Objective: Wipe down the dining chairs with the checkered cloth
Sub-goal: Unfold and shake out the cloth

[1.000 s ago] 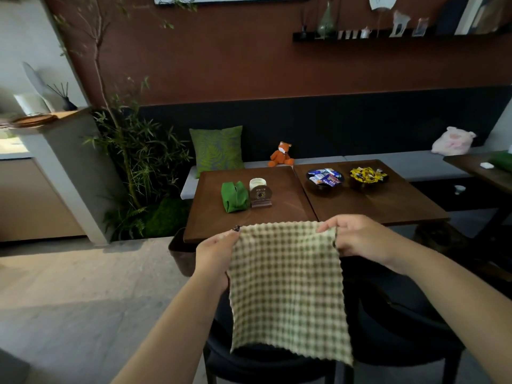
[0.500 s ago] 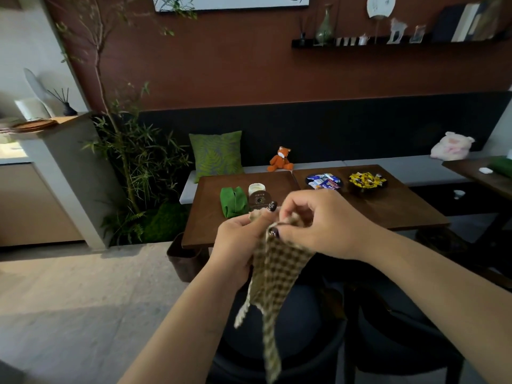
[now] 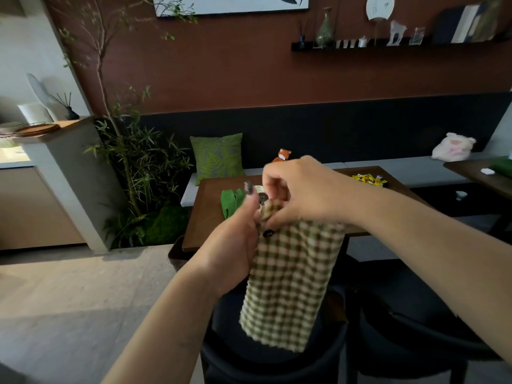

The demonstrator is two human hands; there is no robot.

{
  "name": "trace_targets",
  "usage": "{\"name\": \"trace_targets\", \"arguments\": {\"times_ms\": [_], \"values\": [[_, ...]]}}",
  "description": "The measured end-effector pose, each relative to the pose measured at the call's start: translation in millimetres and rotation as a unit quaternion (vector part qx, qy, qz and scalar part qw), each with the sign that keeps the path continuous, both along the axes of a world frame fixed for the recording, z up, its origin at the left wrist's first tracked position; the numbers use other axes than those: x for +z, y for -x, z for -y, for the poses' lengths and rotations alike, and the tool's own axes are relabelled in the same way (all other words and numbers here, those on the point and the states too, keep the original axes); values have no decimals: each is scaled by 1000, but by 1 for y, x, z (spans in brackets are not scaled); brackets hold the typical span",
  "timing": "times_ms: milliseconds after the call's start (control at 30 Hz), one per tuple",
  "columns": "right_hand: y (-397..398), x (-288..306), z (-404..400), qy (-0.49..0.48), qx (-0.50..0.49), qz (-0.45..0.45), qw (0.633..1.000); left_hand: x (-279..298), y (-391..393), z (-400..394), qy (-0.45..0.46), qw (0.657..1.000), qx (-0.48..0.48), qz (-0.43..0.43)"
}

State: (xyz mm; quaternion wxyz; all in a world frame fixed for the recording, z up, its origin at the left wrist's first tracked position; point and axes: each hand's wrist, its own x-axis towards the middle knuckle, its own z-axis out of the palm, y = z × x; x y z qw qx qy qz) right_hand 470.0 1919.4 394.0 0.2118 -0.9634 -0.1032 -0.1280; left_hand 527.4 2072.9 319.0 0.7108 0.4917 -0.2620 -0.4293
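Observation:
The green-and-cream checkered cloth (image 3: 288, 284) hangs folded in half in front of me, over a dark round dining chair (image 3: 266, 364). My left hand (image 3: 235, 239) grips the cloth's top left corner. My right hand (image 3: 302, 189) pinches the same top edge from above, and the two hands touch. A second dark chair (image 3: 410, 322) stands to the right, partly hidden by my right forearm.
Behind the chairs is a brown wooden table (image 3: 205, 217) with a green pouch (image 3: 230, 203) and a bowl of yellow sweets (image 3: 368, 180). A bench with a green cushion (image 3: 217, 155) runs along the wall. Plants (image 3: 138, 173) stand to the left, and open grey floor (image 3: 69, 300) lies at lower left.
The cloth was spread wide between both hands, then my hands came together and folded it. It now hangs as a flat doubled panel, and both hands have lifted slightly.

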Motion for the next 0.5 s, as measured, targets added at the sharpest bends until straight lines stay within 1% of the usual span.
{"name": "trace_targets", "arguments": {"times_ms": [67, 100, 133, 167, 200, 233, 267, 300, 333, 367, 400, 467, 500], "values": [[-3, 1, 2, -21, -9, 15, 1000, -3, -1, -5, 7, 997, 5, 75], [-3, 1, 3, -50, -25, 30, 998, -5, -2, -7, 7, 995, 22, 96], [-2, -2, 6, -98, -50, 55, 992, -6, -3, -8, 6, 994, 41, 102], [1, -7, 10, -172, -81, 82, 978, -8, -4, -10, 11, 993, 59, 101], [5, -15, 14, -276, -104, 92, 951, -8, -5, -11, 15, 992, 82, 95], [11, -25, 16, -397, -109, 75, 909, -8, -6, -12, 21, 991, 103, 88], [18, -38, 18, -510, -94, 32, 854, -7, -6, -13, 26, 988, 126, 80], [24, -53, 17, -592, -71, -15, 802, -6, -8, -14, 30, 985, 150, 77], [30, -66, 14, -630, -56, -52, 773, -4, -9, -15, 29, 981, 175, 77], [35, -78, 10, -631, -52, -73, 771, -3, -10, -15, 32, 977, 196, 77], [37, -85, 6, -614, -57, -74, 784, -2, -11, -16, 37, 973, 213, 74], [37, -90, 1, -550, -78, -32, 831, -4, -12, -18, 49, 970, 229, 60], [35, -89, 0, -525, -83, -4, 847, -8, -12, -19, 46, 971, 226, 55]]}}
